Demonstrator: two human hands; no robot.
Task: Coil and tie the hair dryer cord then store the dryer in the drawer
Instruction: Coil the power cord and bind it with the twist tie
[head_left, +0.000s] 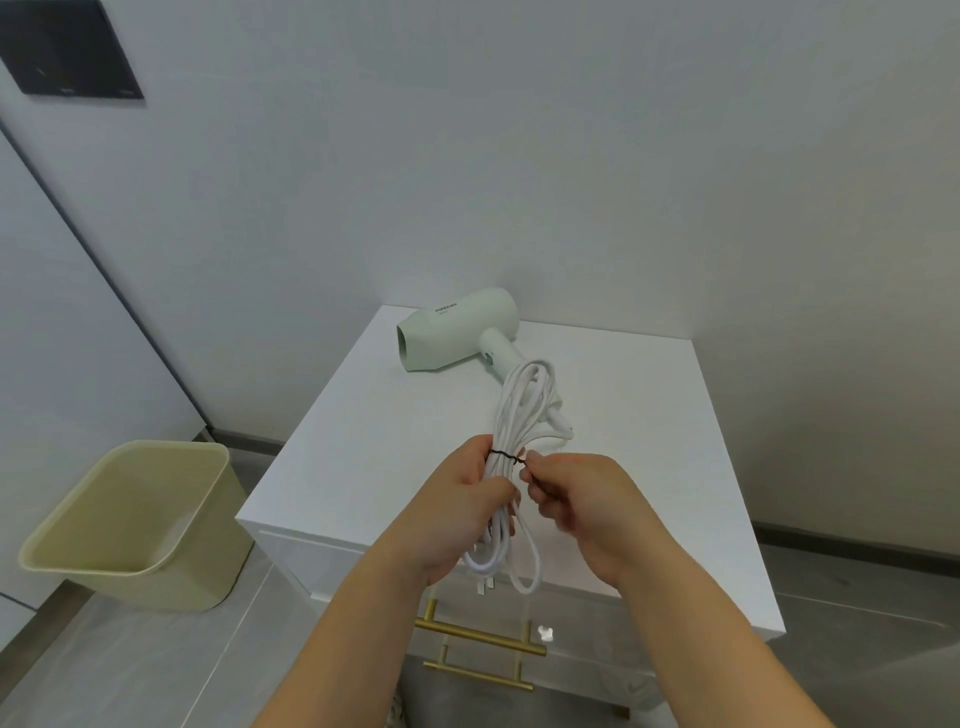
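Observation:
A pale green hair dryer (457, 328) lies on its side at the back of a white cabinet top (363, 441), nozzle pointing left. Its white cord (522, 405) is gathered into a long bundle of loops that runs from the handle toward me. My left hand (460, 506) grips the bundle around its middle. A thin black tie (503, 455) is wrapped around the cord just above that grip. My right hand (576, 501) pinches the tie's twisted end at the bundle's right side. The plug hangs below my left hand. The drawers below are shut.
Two gold bar handles (480, 635) mark the drawer fronts under the cabinet top. A beige waste bin (130, 525) stands on the grey floor to the left of the cabinet. White walls close in behind and to the left.

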